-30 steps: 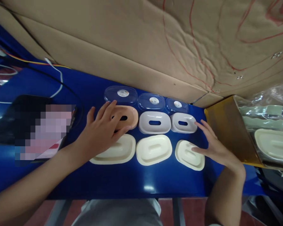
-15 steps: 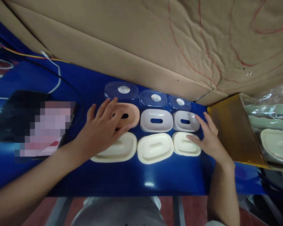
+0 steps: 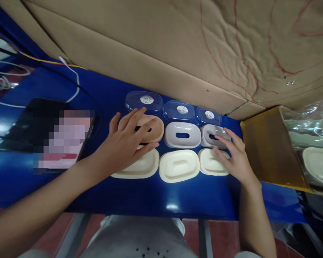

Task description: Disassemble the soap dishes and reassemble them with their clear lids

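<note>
Rows of oval plastic parts lie on a blue table. My left hand [image 3: 123, 143], fingers spread, rests over the peach oval tray [image 3: 158, 126] with a slot and partly covers the cream oval piece [image 3: 148, 165] below it. Reaching in from the right, my right hand [image 3: 233, 152] has its fingers apart at the right grey slotted tray [image 3: 207, 130], its thumb above the right cream piece [image 3: 211, 165]. Between the hands sit another grey slotted tray [image 3: 183, 144] and a cream piece [image 3: 179, 172]. Behind are three clear lids [image 3: 156, 100] with round labels.
An open cardboard box [image 3: 269, 148] with wrapped green parts and a cream piece [image 3: 320, 163] stands at the right. A brown cardboard wall [image 3: 150, 53] rises behind. To the left lie a dark device with a blurred screen [image 3: 67, 139] and a white cable [image 3: 77, 80].
My right hand has shifted left and its fingers now reach over the right grey tray. My left hand stays over the peach tray. The whole view has shifted slightly.
</note>
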A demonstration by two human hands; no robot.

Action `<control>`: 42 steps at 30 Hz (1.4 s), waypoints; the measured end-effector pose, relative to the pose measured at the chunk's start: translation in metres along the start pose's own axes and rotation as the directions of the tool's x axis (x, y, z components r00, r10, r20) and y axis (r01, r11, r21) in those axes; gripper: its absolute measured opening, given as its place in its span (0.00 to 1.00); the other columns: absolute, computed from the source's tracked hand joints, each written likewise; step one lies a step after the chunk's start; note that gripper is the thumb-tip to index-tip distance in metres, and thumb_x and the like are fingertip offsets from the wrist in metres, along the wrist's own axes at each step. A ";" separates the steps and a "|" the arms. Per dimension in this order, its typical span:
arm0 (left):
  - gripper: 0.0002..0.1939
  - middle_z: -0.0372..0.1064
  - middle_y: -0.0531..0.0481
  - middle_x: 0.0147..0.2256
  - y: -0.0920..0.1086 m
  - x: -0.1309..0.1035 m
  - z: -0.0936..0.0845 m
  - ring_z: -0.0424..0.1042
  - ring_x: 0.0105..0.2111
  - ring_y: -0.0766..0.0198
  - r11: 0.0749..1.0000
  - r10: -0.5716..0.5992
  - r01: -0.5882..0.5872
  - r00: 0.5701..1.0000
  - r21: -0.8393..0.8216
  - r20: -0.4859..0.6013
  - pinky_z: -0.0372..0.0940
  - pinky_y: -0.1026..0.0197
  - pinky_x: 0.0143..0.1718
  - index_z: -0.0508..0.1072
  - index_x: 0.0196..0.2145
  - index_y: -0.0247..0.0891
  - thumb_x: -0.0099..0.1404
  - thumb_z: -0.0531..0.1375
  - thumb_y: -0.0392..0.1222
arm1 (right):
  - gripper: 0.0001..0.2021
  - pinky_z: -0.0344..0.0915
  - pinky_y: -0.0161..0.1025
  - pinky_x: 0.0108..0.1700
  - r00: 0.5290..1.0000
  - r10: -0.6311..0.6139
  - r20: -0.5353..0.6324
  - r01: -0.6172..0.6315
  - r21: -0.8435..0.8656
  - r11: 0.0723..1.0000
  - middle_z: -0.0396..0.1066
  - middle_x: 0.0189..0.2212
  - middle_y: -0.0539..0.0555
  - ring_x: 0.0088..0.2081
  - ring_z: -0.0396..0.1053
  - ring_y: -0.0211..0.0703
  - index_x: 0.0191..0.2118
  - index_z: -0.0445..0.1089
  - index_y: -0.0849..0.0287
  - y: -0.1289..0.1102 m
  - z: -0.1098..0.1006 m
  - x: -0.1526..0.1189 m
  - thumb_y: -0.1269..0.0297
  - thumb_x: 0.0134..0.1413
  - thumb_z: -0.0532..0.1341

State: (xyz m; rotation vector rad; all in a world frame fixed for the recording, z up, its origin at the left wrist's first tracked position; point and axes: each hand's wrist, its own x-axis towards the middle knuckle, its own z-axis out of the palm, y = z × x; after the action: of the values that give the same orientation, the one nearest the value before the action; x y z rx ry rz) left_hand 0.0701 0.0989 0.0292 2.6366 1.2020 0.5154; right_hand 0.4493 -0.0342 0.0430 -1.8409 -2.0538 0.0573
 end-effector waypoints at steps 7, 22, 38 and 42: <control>0.31 0.50 0.36 0.77 0.009 -0.020 -0.024 0.55 0.75 0.36 0.995 0.095 -0.096 0.995 0.035 0.021 0.54 0.30 0.73 0.60 0.74 0.48 0.79 0.57 0.55 | 0.19 0.61 0.64 0.69 0.994 -0.081 -0.069 0.082 0.002 0.997 0.63 0.73 0.58 0.70 0.66 0.66 0.65 0.73 0.41 -0.007 0.012 0.002 0.57 0.72 0.62; 0.44 0.49 0.34 0.77 -0.010 0.010 -0.016 0.58 0.74 0.32 0.986 -0.148 0.129 0.971 0.109 0.186 0.63 0.31 0.68 0.57 0.76 0.45 0.70 0.67 0.56 | 0.18 0.62 0.63 0.67 0.974 -0.214 -0.078 0.222 0.104 0.970 0.63 0.72 0.58 0.70 0.65 0.65 0.64 0.74 0.42 -0.029 0.030 0.003 0.60 0.73 0.61; 0.35 0.63 0.38 0.69 -0.001 -0.039 -0.050 0.67 0.68 0.39 0.996 0.051 -0.056 0.996 0.070 0.075 0.66 0.38 0.67 0.62 0.70 0.45 0.73 0.63 0.59 | 0.19 0.65 0.61 0.64 0.960 -0.262 -0.095 0.270 0.095 0.958 0.66 0.71 0.58 0.68 0.68 0.64 0.65 0.72 0.42 -0.036 0.026 -0.001 0.62 0.73 0.62; 0.33 0.63 0.36 0.69 0.006 -0.065 -0.048 0.68 0.67 0.37 0.997 0.025 -0.033 0.993 0.067 0.119 0.69 0.36 0.65 0.63 0.69 0.45 0.73 0.63 0.59 | 0.19 0.65 0.61 0.64 0.957 -0.279 -0.080 0.285 0.077 0.955 0.65 0.71 0.60 0.68 0.67 0.65 0.66 0.72 0.44 -0.036 0.029 -0.001 0.63 0.73 0.62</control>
State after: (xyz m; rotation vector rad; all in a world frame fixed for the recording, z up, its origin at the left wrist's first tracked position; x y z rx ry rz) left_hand 0.0160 0.0470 0.0599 2.7037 1.1677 0.3233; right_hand 0.4061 -0.0339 0.0264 -1.4615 -2.2074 0.0078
